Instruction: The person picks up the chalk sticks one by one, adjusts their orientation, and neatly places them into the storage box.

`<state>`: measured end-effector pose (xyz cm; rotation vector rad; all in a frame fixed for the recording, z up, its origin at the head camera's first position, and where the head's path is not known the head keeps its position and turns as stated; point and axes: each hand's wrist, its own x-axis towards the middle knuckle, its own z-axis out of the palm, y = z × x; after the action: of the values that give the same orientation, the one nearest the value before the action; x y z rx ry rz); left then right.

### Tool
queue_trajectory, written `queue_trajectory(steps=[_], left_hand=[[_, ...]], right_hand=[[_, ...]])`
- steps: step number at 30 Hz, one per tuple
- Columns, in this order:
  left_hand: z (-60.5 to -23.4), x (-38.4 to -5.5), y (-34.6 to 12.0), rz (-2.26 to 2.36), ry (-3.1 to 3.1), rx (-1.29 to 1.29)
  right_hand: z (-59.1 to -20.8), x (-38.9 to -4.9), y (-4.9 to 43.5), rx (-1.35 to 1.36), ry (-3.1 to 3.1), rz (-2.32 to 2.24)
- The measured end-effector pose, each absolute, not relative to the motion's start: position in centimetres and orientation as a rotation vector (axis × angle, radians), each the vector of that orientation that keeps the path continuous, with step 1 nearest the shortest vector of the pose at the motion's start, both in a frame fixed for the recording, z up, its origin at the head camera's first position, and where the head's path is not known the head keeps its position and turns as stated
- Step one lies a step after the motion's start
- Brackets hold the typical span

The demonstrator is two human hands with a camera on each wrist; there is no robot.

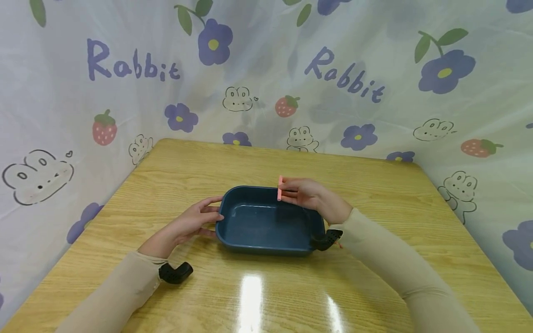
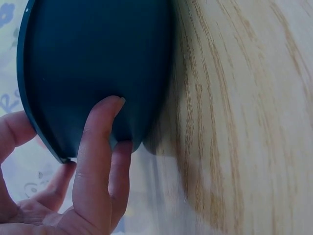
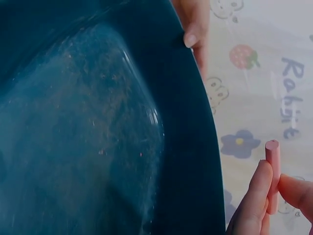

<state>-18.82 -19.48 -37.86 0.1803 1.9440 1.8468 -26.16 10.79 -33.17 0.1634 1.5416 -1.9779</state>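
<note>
A dark blue rectangular plastic basin (image 1: 254, 226) with rounded corners sits on the wooden table. My left hand (image 1: 195, 219) holds its left end; the thumb (image 3: 191, 39) laps over the rim, and in the left wrist view other fingers (image 2: 93, 161) lie against the outer wall. Above the basin's far rim, my right hand (image 1: 308, 194) pinches a pink stick of chalk (image 1: 280, 188) between thumb and fingers. The chalk (image 3: 273, 171) stands roughly upright, clear of the rim in the right wrist view. Pale dust and small pink specks mark the basin floor (image 3: 98, 137).
The wooden table (image 1: 187, 166) reaches back to a white cloth (image 1: 266, 69) printed with rabbits, flowers and strawberries, which also hangs at both sides. Black wrist mounts (image 1: 176, 273) stick out by both cuffs. A small reddish string-like thing (image 1: 339, 244) shows beside the right mount.
</note>
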Motion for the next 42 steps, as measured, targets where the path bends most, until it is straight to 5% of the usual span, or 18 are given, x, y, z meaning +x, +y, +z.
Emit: queue_trajectory(steps=[23, 42], left_hand=[[-38.3, -19.1, -19.6, 1.843, 1.955, 0.143], [-38.4, -19.2, -19.6, 1.859, 1.920, 0.167]], right_hand=[[-34.5, -27.0, 4.7, 0.027, 1.505, -1.633], [-37.3, -27.5, 1.2, 0.166, 1.515, -1.516]])
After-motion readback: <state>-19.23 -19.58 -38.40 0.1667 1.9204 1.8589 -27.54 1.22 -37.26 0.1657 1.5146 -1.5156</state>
